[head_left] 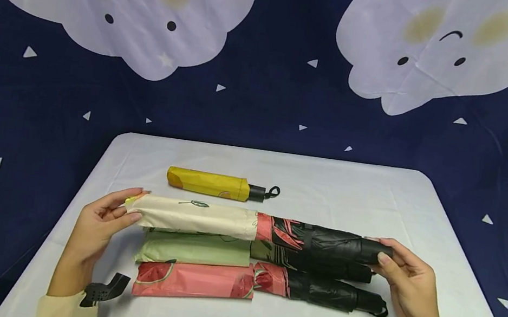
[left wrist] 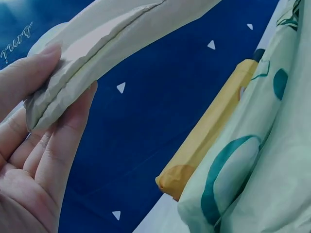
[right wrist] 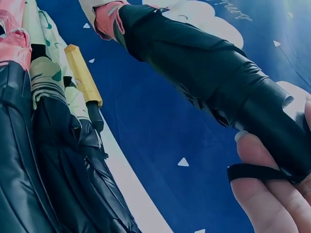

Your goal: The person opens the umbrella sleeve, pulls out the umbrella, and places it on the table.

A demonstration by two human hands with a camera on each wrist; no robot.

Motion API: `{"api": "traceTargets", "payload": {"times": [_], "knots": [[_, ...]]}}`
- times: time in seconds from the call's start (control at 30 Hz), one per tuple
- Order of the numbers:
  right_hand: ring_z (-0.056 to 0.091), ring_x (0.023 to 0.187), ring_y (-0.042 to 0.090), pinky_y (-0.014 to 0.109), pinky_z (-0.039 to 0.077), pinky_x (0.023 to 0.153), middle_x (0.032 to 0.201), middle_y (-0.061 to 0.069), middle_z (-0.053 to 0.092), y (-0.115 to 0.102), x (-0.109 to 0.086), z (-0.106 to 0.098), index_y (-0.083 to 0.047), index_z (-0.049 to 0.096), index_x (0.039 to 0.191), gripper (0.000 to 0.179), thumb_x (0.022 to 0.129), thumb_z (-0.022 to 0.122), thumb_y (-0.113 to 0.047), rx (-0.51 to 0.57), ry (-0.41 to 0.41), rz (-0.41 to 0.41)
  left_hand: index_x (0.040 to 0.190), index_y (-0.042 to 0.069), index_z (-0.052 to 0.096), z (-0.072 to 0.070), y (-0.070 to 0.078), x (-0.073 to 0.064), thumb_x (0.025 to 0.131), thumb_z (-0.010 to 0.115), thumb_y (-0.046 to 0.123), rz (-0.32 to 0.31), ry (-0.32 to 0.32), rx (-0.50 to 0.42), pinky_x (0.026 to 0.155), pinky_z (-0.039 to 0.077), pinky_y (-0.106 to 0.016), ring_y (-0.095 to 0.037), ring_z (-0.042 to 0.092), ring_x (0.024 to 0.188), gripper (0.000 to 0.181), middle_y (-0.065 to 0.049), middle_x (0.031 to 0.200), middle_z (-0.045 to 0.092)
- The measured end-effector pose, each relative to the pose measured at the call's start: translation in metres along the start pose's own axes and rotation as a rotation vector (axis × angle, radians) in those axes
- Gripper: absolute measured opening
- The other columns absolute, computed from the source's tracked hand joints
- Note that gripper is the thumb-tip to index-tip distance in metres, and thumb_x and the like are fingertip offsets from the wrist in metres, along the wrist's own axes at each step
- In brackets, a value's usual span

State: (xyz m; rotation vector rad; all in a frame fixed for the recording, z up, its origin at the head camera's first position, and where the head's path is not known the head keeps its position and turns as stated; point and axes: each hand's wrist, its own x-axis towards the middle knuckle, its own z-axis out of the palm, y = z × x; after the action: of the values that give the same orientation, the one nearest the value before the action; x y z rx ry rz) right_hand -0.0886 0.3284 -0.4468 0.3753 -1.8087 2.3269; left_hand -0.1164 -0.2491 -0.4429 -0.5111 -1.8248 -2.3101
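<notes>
Both hands hold a folded umbrella point(head_left: 198, 217) level above the others. Its left part is in a cream sleeve with a leaf print; pink and black fabric shows beyond it. My left hand point(head_left: 93, 227) pinches the sleeve's end between thumb and fingers. At the black handle point(right wrist: 272, 121), my right hand point(head_left: 412, 283) grips with thumb and fingers, and a black wrist loop point(right wrist: 252, 170) crosses the fingers. Just below lie a green-sleeved umbrella point(head_left: 201, 251) and a pink watermelon-print umbrella point(head_left: 196, 281). Another pale umbrella with green print point(left wrist: 233, 160) shows in the left wrist view, mostly hidden in the head view.
A shorter yellow umbrella point(head_left: 208, 183) with a black handle lies farther back on the white table point(head_left: 352, 195). Behind the table hangs a dark blue cloth point(head_left: 267, 105) with clouds and small white triangles. Each wrist wears a black camera mount point(head_left: 103, 292).
</notes>
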Motion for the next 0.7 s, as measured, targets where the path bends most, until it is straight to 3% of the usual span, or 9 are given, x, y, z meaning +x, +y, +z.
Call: {"api": "traceTargets", "payload": {"times": [0.2,0.47,0.7], "knots": [[0.071,0.109,0.026,0.037,0.059,0.085,0.124,0.021,0.069,0.004,0.009,0.0,0.022,0.051,0.133,0.036,0.098,0.044,0.024,0.103,-0.009,-0.023,0.135,-0.021,0.051,-0.007,-0.005,0.006,0.086,0.061,-0.029,-0.019,0.05,0.006,0.085,0.057,-0.025,-0.017,0.07,0.11,0.051,-0.011,0.127,0.069],[0.073,0.103,0.022,0.037,0.057,0.085,0.117,0.015,0.073,0.015,0.02,-0.003,0.02,0.053,0.134,0.035,0.099,0.047,0.02,0.104,0.073,0.014,0.134,-0.018,0.055,-0.015,-0.019,0.026,0.088,0.061,-0.026,-0.027,0.143,-0.04,0.083,0.058,-0.023,-0.015,0.071,0.105,0.047,-0.011,0.123,0.071],[0.074,0.098,0.022,0.037,0.055,0.085,0.114,0.014,0.072,0.023,0.023,-0.007,0.014,0.058,0.132,0.034,0.099,0.053,0.017,0.081,0.139,0.04,0.132,-0.011,0.062,-0.021,-0.039,0.034,0.089,0.067,-0.019,-0.116,0.267,0.017,0.075,0.057,-0.018,-0.006,0.069,0.089,0.044,-0.004,0.115,0.074]]}}
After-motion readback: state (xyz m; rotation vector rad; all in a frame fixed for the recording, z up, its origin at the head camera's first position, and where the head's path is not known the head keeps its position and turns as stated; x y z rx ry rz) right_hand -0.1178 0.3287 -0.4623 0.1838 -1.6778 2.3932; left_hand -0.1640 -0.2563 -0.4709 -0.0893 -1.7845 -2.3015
